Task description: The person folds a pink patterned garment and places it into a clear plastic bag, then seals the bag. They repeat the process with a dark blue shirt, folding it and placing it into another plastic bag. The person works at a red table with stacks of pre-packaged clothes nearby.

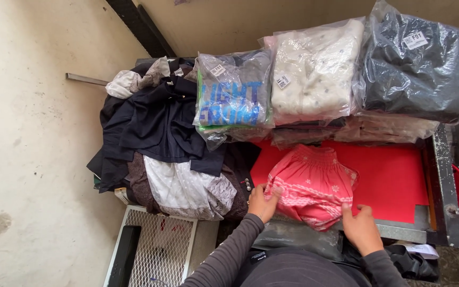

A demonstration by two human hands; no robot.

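Observation:
A pink patterned garment with a gathered waistband [312,183] lies spread on a red table top [394,175]. My left hand [262,202] rests on the garment's lower left edge, fingers on the cloth. The lower right edge of the garment is pinched by my right hand [361,227]. Both arms wear dark grey sleeves.
Bagged folded clothes are stacked at the table's back: a grey printed one [234,98], a cream one [314,72], a dark one [415,69]. A heap of loose dark and pale clothes [160,143] lies left. A white wire crate [155,247] stands below.

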